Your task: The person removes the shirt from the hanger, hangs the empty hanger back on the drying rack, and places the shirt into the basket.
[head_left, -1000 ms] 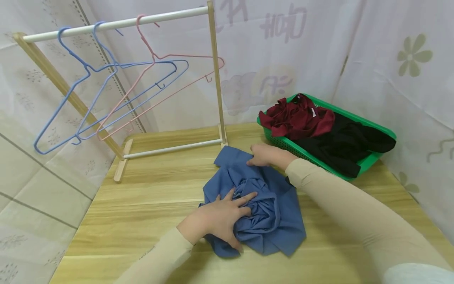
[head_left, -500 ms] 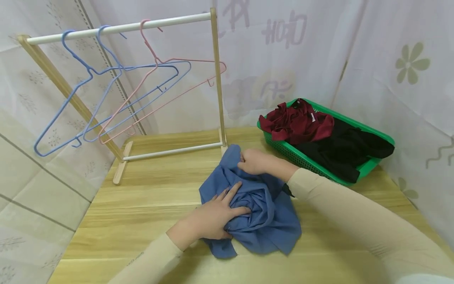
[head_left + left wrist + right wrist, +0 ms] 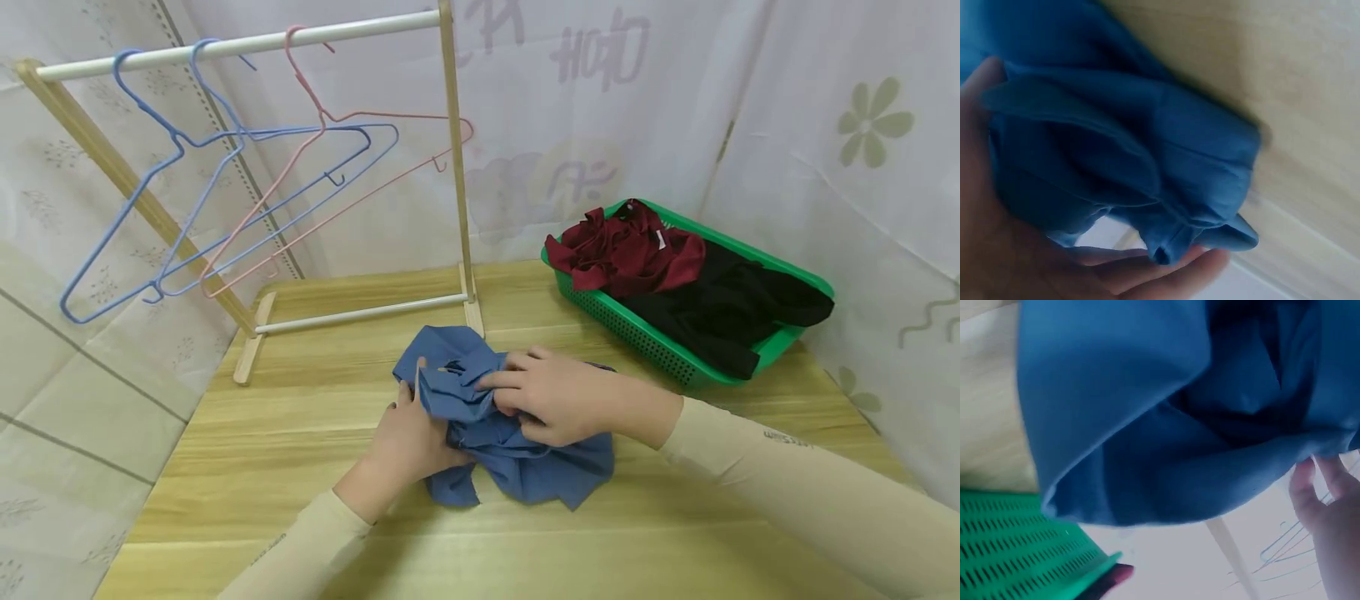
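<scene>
A crumpled blue garment [image 3: 528,471] lies bunched on the wooden table, in front of the hanger rack. My left hand [image 3: 405,442] cups its left side, with cloth between thumb and fingers. In the left wrist view, folded blue cloth [image 3: 1116,144] sits within the curve of that hand [image 3: 1016,250]. From the right, my right hand [image 3: 558,396] pinches a raised fold with bent fingers. The right wrist view has a wide hanging flap of the garment [image 3: 1116,412], and fingertips touch its edge. Some fingertips are hidden by the cloth in the head view.
At the back left, a wood-and-white rack [image 3: 450,150] carries two blue hangers [image 3: 150,175] and a pink hanger [image 3: 322,125]. A green basket [image 3: 645,333] at the back right holds a dark red garment [image 3: 630,250] and black clothing [image 3: 712,308]. Patterned curtains enclose the table.
My right hand has come from the garment's far edge toward its middle, lifting a fold. My left hand has shifted left, from lying spread on the cloth to gripping it. The garment is more bunched.
</scene>
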Action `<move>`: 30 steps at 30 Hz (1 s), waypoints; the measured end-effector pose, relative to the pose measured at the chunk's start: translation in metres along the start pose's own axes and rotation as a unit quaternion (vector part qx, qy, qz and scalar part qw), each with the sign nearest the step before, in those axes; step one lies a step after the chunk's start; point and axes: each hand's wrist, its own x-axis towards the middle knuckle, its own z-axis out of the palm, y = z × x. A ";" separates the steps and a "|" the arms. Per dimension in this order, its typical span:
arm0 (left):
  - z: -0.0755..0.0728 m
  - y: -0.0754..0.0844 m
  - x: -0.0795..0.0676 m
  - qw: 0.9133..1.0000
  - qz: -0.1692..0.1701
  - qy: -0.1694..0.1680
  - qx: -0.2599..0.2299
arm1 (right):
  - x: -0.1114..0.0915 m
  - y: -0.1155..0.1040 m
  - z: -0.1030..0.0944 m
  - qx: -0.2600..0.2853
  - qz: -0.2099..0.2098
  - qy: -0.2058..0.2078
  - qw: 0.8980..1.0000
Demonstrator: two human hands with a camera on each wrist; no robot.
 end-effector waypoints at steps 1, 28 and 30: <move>-0.002 -0.001 -0.001 1.000 -0.005 -0.008 -0.026 | -0.002 -0.003 0.002 -0.038 -0.010 -0.001 0.999; -0.036 -0.001 0.032 0.978 -0.096 -0.186 -0.015 | -0.022 -0.011 0.033 0.200 0.393 -0.049 0.896; -0.030 -0.004 0.033 0.976 -0.099 -0.192 -0.024 | -0.024 -0.010 0.035 0.233 0.401 -0.065 0.883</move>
